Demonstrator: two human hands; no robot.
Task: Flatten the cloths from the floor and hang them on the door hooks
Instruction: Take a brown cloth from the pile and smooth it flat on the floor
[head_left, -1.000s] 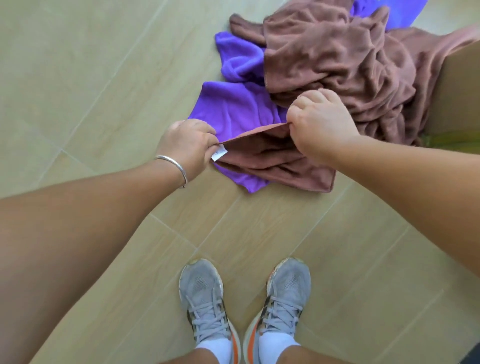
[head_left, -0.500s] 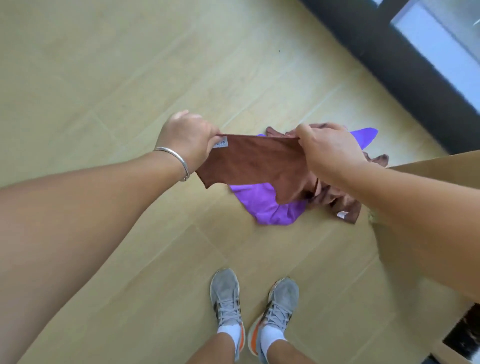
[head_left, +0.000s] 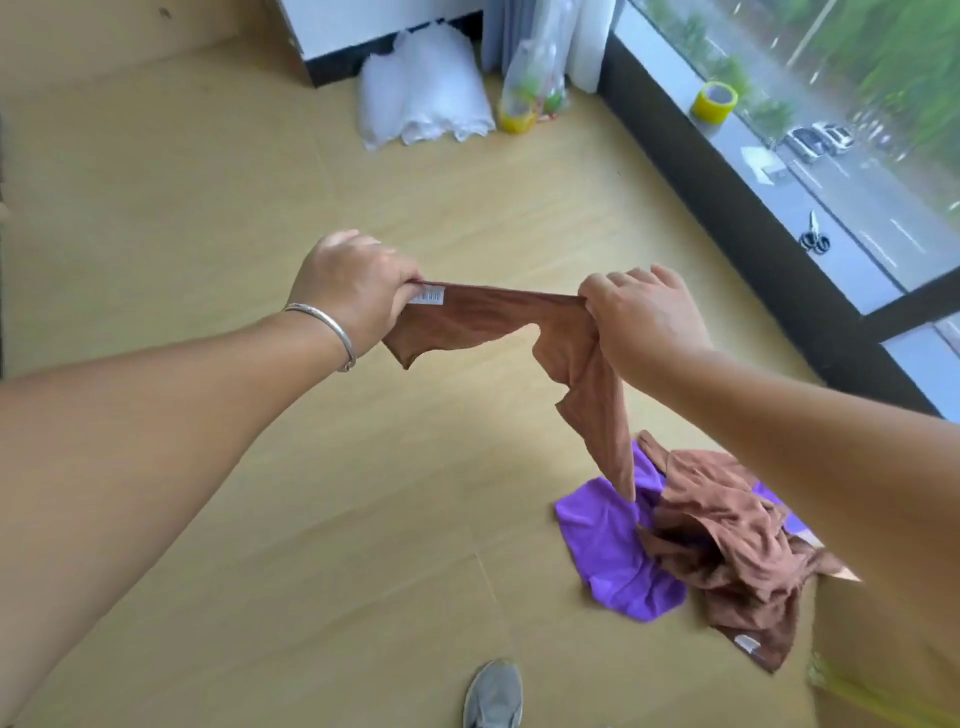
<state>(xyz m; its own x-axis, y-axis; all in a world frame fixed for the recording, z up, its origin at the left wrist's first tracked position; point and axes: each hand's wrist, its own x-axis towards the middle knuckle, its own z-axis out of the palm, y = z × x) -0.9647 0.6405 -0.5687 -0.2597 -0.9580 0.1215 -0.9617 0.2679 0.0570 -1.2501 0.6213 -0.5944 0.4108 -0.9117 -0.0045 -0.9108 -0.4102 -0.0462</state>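
A brown cloth (head_left: 483, 319) hangs in the air, stretched along its top edge between both hands. My left hand (head_left: 353, 288) grips the corner with the white label. My right hand (head_left: 641, 317) grips the other end, and the rest of the cloth trails down below it. On the floor at the lower right lies a heap of cloths: a crumpled brown cloth (head_left: 727, 535) on top of a purple cloth (head_left: 608, 540). No door hooks are in view.
A cardboard box (head_left: 883, 649) stands at the lower right beside the heap. A white bag (head_left: 421, 91) and a clear plastic bag (head_left: 530, 88) sit by the far wall. A window ledge at the right carries yellow tape (head_left: 714, 101) and scissors (head_left: 814, 234). My shoe (head_left: 493, 693) shows at the bottom.
Both hands have lifted the brown cloth well off the floor heap and pulled its top edge wider. The view has tilted up, and the heap now lies at the lower right.
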